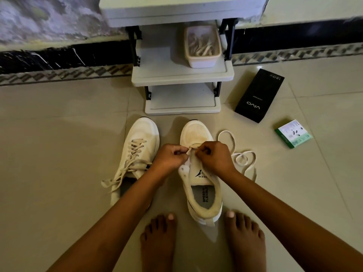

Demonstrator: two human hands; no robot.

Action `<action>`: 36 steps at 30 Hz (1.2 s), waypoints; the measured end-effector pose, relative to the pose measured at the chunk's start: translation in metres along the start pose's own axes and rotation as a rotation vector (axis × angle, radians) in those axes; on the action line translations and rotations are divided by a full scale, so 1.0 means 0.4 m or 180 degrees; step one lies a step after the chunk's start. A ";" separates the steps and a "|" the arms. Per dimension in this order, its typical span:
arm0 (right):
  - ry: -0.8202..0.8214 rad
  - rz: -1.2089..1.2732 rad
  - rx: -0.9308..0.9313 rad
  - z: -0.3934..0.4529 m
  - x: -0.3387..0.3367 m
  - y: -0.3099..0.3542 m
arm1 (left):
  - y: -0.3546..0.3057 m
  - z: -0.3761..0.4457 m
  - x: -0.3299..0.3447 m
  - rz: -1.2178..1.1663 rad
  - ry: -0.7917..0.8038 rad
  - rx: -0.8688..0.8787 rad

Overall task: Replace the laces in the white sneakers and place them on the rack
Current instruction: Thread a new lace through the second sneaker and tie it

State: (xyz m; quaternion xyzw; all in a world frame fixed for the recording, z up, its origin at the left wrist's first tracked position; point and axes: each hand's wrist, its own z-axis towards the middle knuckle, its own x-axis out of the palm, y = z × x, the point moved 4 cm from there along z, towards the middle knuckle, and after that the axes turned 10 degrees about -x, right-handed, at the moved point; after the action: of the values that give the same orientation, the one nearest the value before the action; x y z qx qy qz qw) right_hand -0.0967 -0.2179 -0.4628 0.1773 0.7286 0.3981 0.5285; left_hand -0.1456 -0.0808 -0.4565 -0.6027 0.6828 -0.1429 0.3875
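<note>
Both hands at the lowest eyelets of the right sneaker (pixel 200 185), toe toward the rack (pixel 182 75): left hand (pixel 170 157) pinching the lace (pixel 238 154) end, right hand (pixel 214 156) curled round the lace by the opposite eyelet, likely to feed it through. Rest of lace looped loose on the floor, slack for threading. Left sneaker (pixel 137 152) just beside, laced but untied. Tub of laces (pixel 202 46) on the middle shelf

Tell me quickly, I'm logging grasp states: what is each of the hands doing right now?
Left hand: pinching the lace at the right sneaker.
Right hand: fingers curled, pinching the same lace there.
</note>
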 end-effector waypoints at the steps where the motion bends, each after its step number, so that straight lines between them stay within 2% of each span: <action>1: 0.0013 -0.0112 -0.0052 0.002 0.002 0.003 | 0.004 0.003 -0.001 -0.0049 -0.0008 -0.0003; 6: 0.0086 -0.0632 -0.0315 0.007 0.010 0.023 | 0.013 0.006 -0.001 -0.0214 0.0099 -0.0049; 11: 0.0058 -0.0366 -0.0261 0.006 0.012 0.012 | 0.010 -0.002 -0.005 -0.0265 0.0247 -0.0034; 15: 0.0176 -0.0345 -0.0446 0.009 0.012 0.014 | 0.009 0.001 -0.007 -0.0234 0.0310 -0.0036; 19: 0.0078 -0.0508 -0.0411 0.004 0.012 0.025 | 0.000 0.000 -0.006 -0.0144 0.0292 0.0009; 25: -0.0028 -0.0797 -0.0220 -0.001 0.020 0.041 | -0.007 0.000 0.001 -0.0106 0.0236 0.0145; 28: -0.0067 -0.0783 -0.0136 -0.007 0.024 0.043 | 0.001 0.011 0.001 0.0102 -0.0174 0.0574; 31: 0.0040 -0.0332 0.0088 -0.009 0.027 0.040 | 0.000 0.018 0.007 0.0336 -0.0660 0.0832; 34: 0.0161 0.0898 0.0763 -0.006 0.013 0.036 | -0.005 0.020 0.017 0.0503 -0.0866 0.0938; 36: 0.0444 0.1317 0.1089 -0.006 0.005 0.039 | -0.002 0.024 0.018 0.0610 -0.0973 0.0986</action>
State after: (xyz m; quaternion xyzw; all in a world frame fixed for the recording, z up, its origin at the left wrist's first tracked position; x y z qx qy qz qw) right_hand -0.1022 -0.2080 -0.4518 0.3812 0.7681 0.3800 0.3469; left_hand -0.1382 -0.0852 -0.4651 -0.4831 0.6402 -0.1156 0.5860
